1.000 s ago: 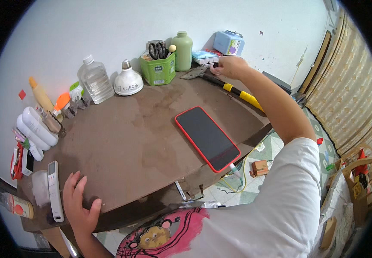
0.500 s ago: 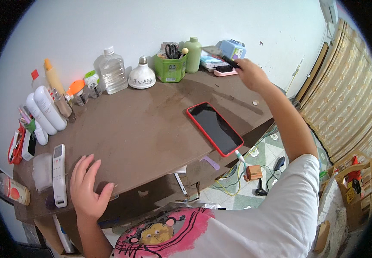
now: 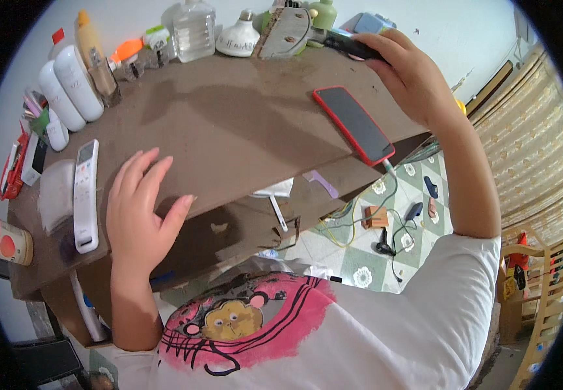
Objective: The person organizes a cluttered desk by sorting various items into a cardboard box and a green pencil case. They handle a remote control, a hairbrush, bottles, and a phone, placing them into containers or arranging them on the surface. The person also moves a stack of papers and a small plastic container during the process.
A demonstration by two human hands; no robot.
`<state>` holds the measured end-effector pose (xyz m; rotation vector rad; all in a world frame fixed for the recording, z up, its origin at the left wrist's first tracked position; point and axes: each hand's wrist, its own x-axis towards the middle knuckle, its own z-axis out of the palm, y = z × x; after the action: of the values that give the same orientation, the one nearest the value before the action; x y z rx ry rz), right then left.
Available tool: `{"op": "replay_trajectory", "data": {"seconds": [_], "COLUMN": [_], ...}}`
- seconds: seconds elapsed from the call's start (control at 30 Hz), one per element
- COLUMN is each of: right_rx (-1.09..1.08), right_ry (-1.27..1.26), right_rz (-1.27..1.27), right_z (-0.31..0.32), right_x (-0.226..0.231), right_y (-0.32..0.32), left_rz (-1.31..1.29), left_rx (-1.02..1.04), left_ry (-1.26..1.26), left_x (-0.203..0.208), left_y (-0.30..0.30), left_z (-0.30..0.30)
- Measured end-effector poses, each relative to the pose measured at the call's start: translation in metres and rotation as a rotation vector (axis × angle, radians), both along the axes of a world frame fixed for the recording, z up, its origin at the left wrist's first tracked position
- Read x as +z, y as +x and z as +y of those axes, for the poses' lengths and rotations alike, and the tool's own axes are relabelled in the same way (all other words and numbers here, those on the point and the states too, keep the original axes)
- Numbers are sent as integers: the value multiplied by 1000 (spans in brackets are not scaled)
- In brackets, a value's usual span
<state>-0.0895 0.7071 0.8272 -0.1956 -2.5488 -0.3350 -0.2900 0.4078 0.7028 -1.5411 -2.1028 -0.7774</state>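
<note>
My right hand is raised over the far right of the desk, closed around the black handle of a scraper. Its wide, flat grey blade points left and hides part of the things at the back. Below the hand, a phone in a red case lies on the desk with a cable plugged in. My left hand is at the desk's near edge, fingers spread and holding nothing. Just left of it lies a white remote control.
Along the wall stand a clear bottle, a white bulb, white bottles and a green bottle. A jar sits at the left edge. Below the desk's front are a purple comb and a cardboard-coloured box.
The scraper has swung up and left, its blade now turned broadside. My view has tilted down, so the desk sits higher. My left hand stays near the front edge.
</note>
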Motion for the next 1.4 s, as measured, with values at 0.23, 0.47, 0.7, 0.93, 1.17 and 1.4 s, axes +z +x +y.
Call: {"op": "replay_trajectory", "data": {"seconds": [0.23,0.47,0.7,0.93,1.17,1.4], "right_rx": [253,-10,-10,-197,-217,-36], "right_ry": [-576,-1110,-1369,-1254,-1116,-801], "right_rz": [-385,-564,-262,-119,-97,134], "right_z": [-109,-143,-143,-141,-151,-150], "right_x": [-61,-222,-349,-438,-441,-470], "right_y": [52,54,-49,-200,-266,-299], "left_rz": [70,-10,-212,-458,-591,-708], "left_rx": [11,-429,-670,-438,-70,215], "left_ry": [35,502,310,170,113,109], "left_x": [-10,-14,-57,-91,-121,-154], "left_y": [-4,-8,16,7,18,38], "left_z": [-2,-34,-84,-150,-238,-304]}}
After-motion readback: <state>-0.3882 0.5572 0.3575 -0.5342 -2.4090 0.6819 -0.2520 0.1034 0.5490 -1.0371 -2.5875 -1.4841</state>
